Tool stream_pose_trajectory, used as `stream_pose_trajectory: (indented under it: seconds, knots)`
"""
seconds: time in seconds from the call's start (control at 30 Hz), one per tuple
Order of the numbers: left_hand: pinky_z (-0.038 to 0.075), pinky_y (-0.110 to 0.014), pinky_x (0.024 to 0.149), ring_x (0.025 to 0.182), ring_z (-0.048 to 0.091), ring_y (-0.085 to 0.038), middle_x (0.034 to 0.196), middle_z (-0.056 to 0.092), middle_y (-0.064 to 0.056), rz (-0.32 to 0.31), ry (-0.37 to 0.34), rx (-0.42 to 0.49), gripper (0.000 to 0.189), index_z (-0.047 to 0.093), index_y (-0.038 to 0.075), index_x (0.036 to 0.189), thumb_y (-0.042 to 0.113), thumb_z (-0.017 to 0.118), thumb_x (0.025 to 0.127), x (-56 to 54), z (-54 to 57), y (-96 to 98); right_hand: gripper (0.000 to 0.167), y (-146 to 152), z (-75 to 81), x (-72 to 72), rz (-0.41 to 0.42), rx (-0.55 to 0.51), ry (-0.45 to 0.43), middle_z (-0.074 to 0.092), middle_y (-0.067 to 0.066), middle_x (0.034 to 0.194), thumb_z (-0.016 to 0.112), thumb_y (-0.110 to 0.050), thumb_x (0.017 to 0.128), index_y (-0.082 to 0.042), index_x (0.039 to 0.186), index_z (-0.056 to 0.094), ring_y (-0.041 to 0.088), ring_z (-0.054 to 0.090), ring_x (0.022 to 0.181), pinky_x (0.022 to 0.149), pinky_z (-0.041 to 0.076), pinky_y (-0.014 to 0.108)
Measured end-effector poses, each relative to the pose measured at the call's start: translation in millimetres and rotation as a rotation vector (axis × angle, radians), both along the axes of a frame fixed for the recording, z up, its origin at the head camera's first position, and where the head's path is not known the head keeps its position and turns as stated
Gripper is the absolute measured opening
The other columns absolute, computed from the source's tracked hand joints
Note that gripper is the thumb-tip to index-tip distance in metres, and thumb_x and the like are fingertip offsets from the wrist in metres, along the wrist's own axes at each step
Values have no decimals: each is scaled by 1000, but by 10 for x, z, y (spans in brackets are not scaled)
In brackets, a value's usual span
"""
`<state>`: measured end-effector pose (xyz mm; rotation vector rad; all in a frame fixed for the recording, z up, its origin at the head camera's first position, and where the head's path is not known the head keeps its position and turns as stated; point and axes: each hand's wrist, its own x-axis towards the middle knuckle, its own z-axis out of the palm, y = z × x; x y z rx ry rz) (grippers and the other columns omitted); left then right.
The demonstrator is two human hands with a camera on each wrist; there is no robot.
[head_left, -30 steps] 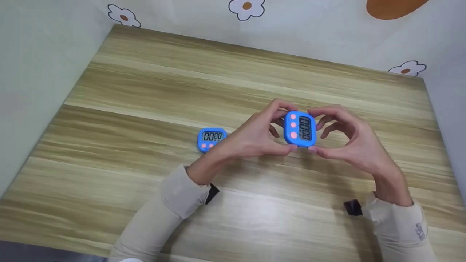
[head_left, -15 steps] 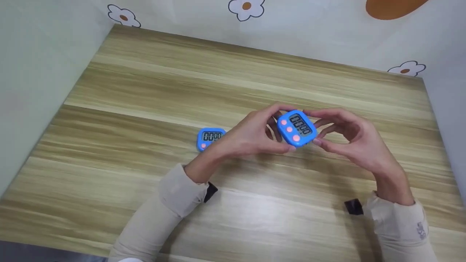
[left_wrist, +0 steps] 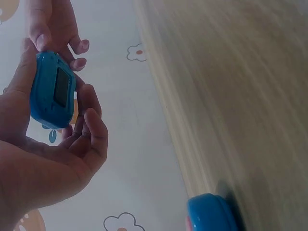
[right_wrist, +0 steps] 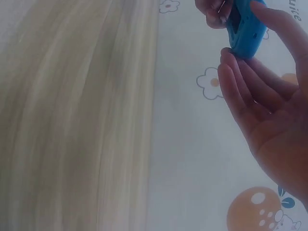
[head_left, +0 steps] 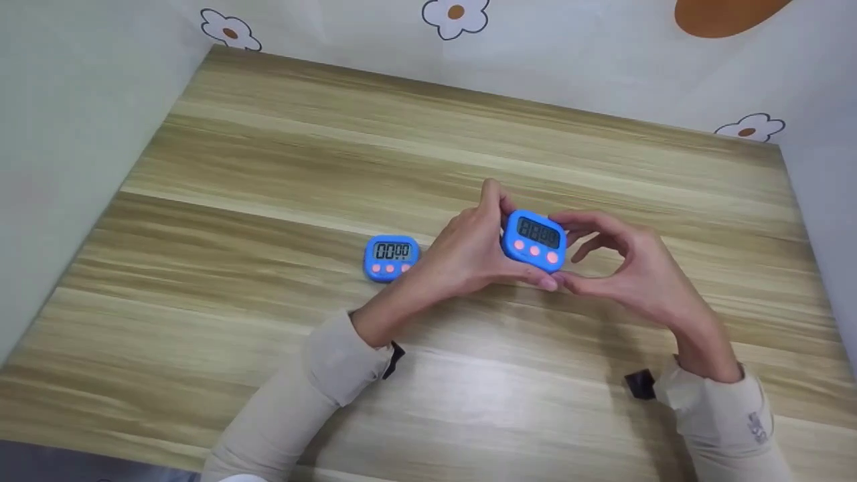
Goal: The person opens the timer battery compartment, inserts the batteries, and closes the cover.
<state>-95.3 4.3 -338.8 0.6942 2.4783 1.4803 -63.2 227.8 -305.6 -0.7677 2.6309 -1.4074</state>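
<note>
My left hand [head_left: 465, 251] grips a blue digital timer [head_left: 533, 239] by its left side, raised above the table. Its thumb lies along the timer's lower edge. At the timer's right side, the thumb and fingertips of my right hand [head_left: 646, 281] pinch the corners. The held timer faces up with three pink buttons below a dark display whose digits are hard to read. In the right wrist view the blue timer [right_wrist: 248, 31] sits between thumb and fingers. A second blue timer [head_left: 391, 253] rests on the table, reading 00 00, its lower right corner hidden by my left wrist.
The wood-grain table [head_left: 268, 167] spans most of the head view. Behind it stands a pale wall covering [head_left: 569, 60] with printed flowers. A black piece [head_left: 641, 384] sticks out from the right sleeve cuff, another [head_left: 394, 360] from the left.
The held timer has turned counterclockwise between my hands, so its buttons went from the left side to the bottom. It also shifted slightly left. The timer on the table stayed put.
</note>
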Motion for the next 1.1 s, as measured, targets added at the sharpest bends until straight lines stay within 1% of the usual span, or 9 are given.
stream_pose_trajectory:
  seconds: [0.13, 0.2, 0.27, 0.37, 0.5, 0.6, 0.77, 0.9, 1.1]
  knots:
    - [45, -28, 90, 104, 56, -14, 120, 58, -3, -95, -2, 30, 85, 32, 13, 131, 35, 89, 71, -18, 12, -18, 61, -18, 10, 1, -15, 29, 38, 63, 7, 123, 83, 1, 74, 0, 129, 58, 17, 59, 101, 79, 50, 25]
    - [45, -28, 92, 106, 56, -13, 122, 59, -4, -136, -5, 25, 80, 33, 13, 134, 25, 86, 75, -35, 18, -39, 61, -24, 5, -5, -11, 30, 50, 63, 8, 124, 82, 2, 74, 1, 129, 58, 18, 58, 102, 77, 51, 25]
    - [45, -28, 92, 104, 57, -13, 120, 59, -5, -155, 2, 5, 76, 35, 13, 133, 20, 85, 77, -53, 19, -63, 62, -28, -18, -17, 1, 28, 58, 62, 9, 125, 82, 4, 74, 2, 130, 57, 20, 58, 102, 77, 52, 25]
    - [44, -28, 91, 102, 56, -13, 116, 59, -3, -148, 32, -47, 73, 39, 13, 130, 21, 86, 76, -71, 5, -89, 65, -23, -114, -57, 16, 10, 52, 62, 8, 126, 83, 3, 72, 1, 132, 56, 21, 58, 103, 78, 53, 28]
    - [43, -30, 90, 101, 52, -14, 112, 55, 0, -125, 90, -151, 68, 45, 11, 123, 27, 89, 73, -84, -22, -97, 67, 4, -335, -132, 16, 27, 56, 64, 2, 122, 87, -4, 72, -5, 132, 58, 17, 60, 99, 76, 54, 30]
    - [43, -30, 92, 102, 50, -16, 113, 53, -1, -127, 132, -311, 67, 48, 9, 125, 28, 87, 74, -87, -36, -92, 64, -13, -488, -170, 4, 78, 55, 64, -1, 120, 87, -12, 74, -9, 131, 59, 16, 61, 96, 75, 55, 33]
    - [41, -34, 97, 106, 49, -20, 120, 55, -7, -201, 194, -577, 68, 49, 3, 133, 25, 82, 78, -86, -65, -77, 61, -71, -602, -173, -8, 168, 30, 63, -2, 120, 87, -17, 74, -10, 129, 60, 20, 61, 96, 78, 53, 40]
    - [43, -36, 94, 102, 50, -20, 117, 59, -7, -227, 214, -652, 65, 53, 3, 131, 28, 82, 78, -80, -97, -52, 62, -78, -628, -175, -3, 224, 50, 62, -2, 119, 89, -16, 72, -10, 127, 62, 19, 61, 97, 80, 52, 39]
    - [43, -35, 93, 101, 48, -20, 118, 60, -7, -246, 207, -668, 62, 56, 4, 131, 29, 80, 81, -72, -136, -31, 59, -80, -649, -171, -10, 284, 67, 60, -2, 112, 90, -21, 71, -9, 124, 65, 18, 61, 98, 83, 52, 38]
